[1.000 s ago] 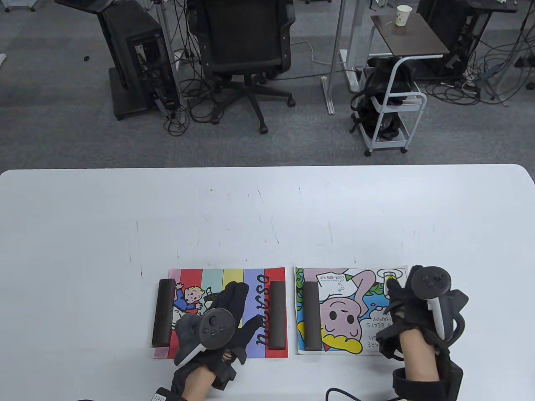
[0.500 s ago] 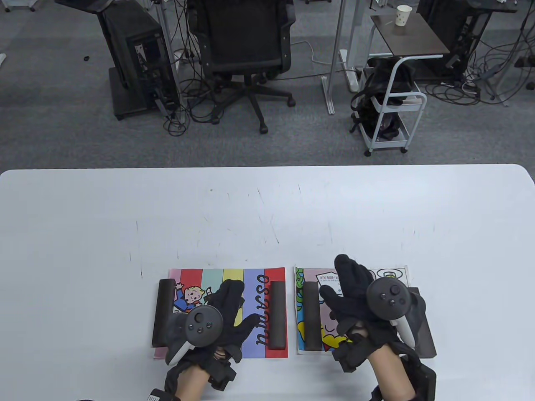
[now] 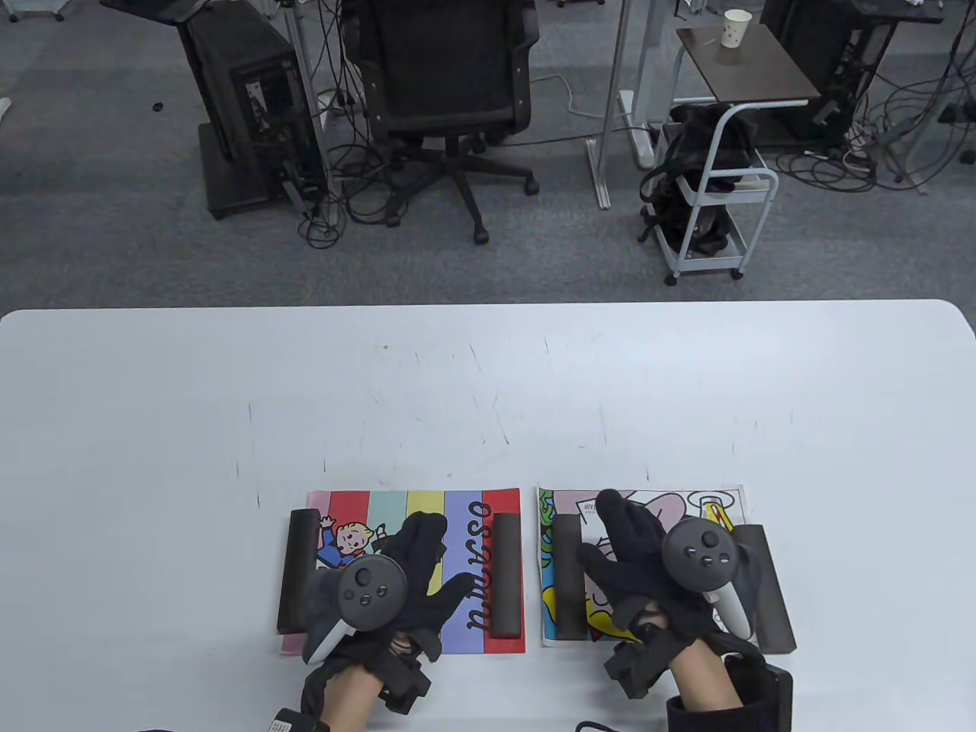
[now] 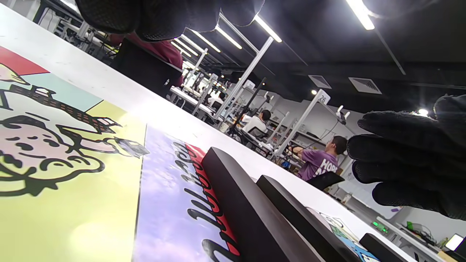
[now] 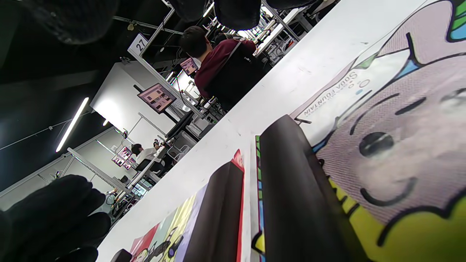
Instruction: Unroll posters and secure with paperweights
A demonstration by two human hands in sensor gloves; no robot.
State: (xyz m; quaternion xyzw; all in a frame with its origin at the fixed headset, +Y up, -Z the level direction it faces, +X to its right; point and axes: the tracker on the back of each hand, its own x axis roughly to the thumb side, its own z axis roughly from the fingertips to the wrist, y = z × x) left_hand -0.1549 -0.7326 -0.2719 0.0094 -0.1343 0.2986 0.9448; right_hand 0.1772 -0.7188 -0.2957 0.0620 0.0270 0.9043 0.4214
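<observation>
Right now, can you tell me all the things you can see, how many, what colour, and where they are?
Table: one, white, across the near half.
Striped poster: one, rainbow stripes, flat, near left.
Cartoon poster: one, pink character, flat, near right.
Paperweights: four, dark bars, one on each side edge of each poster.
Office chair: one, black, beyond the table.
Cart: one, white, on the floor, far right.
Paper cup: one, white, on a side table.
Left hand: black glove, over the striped poster.
Right hand: black glove, over the cartoon poster.
</observation>
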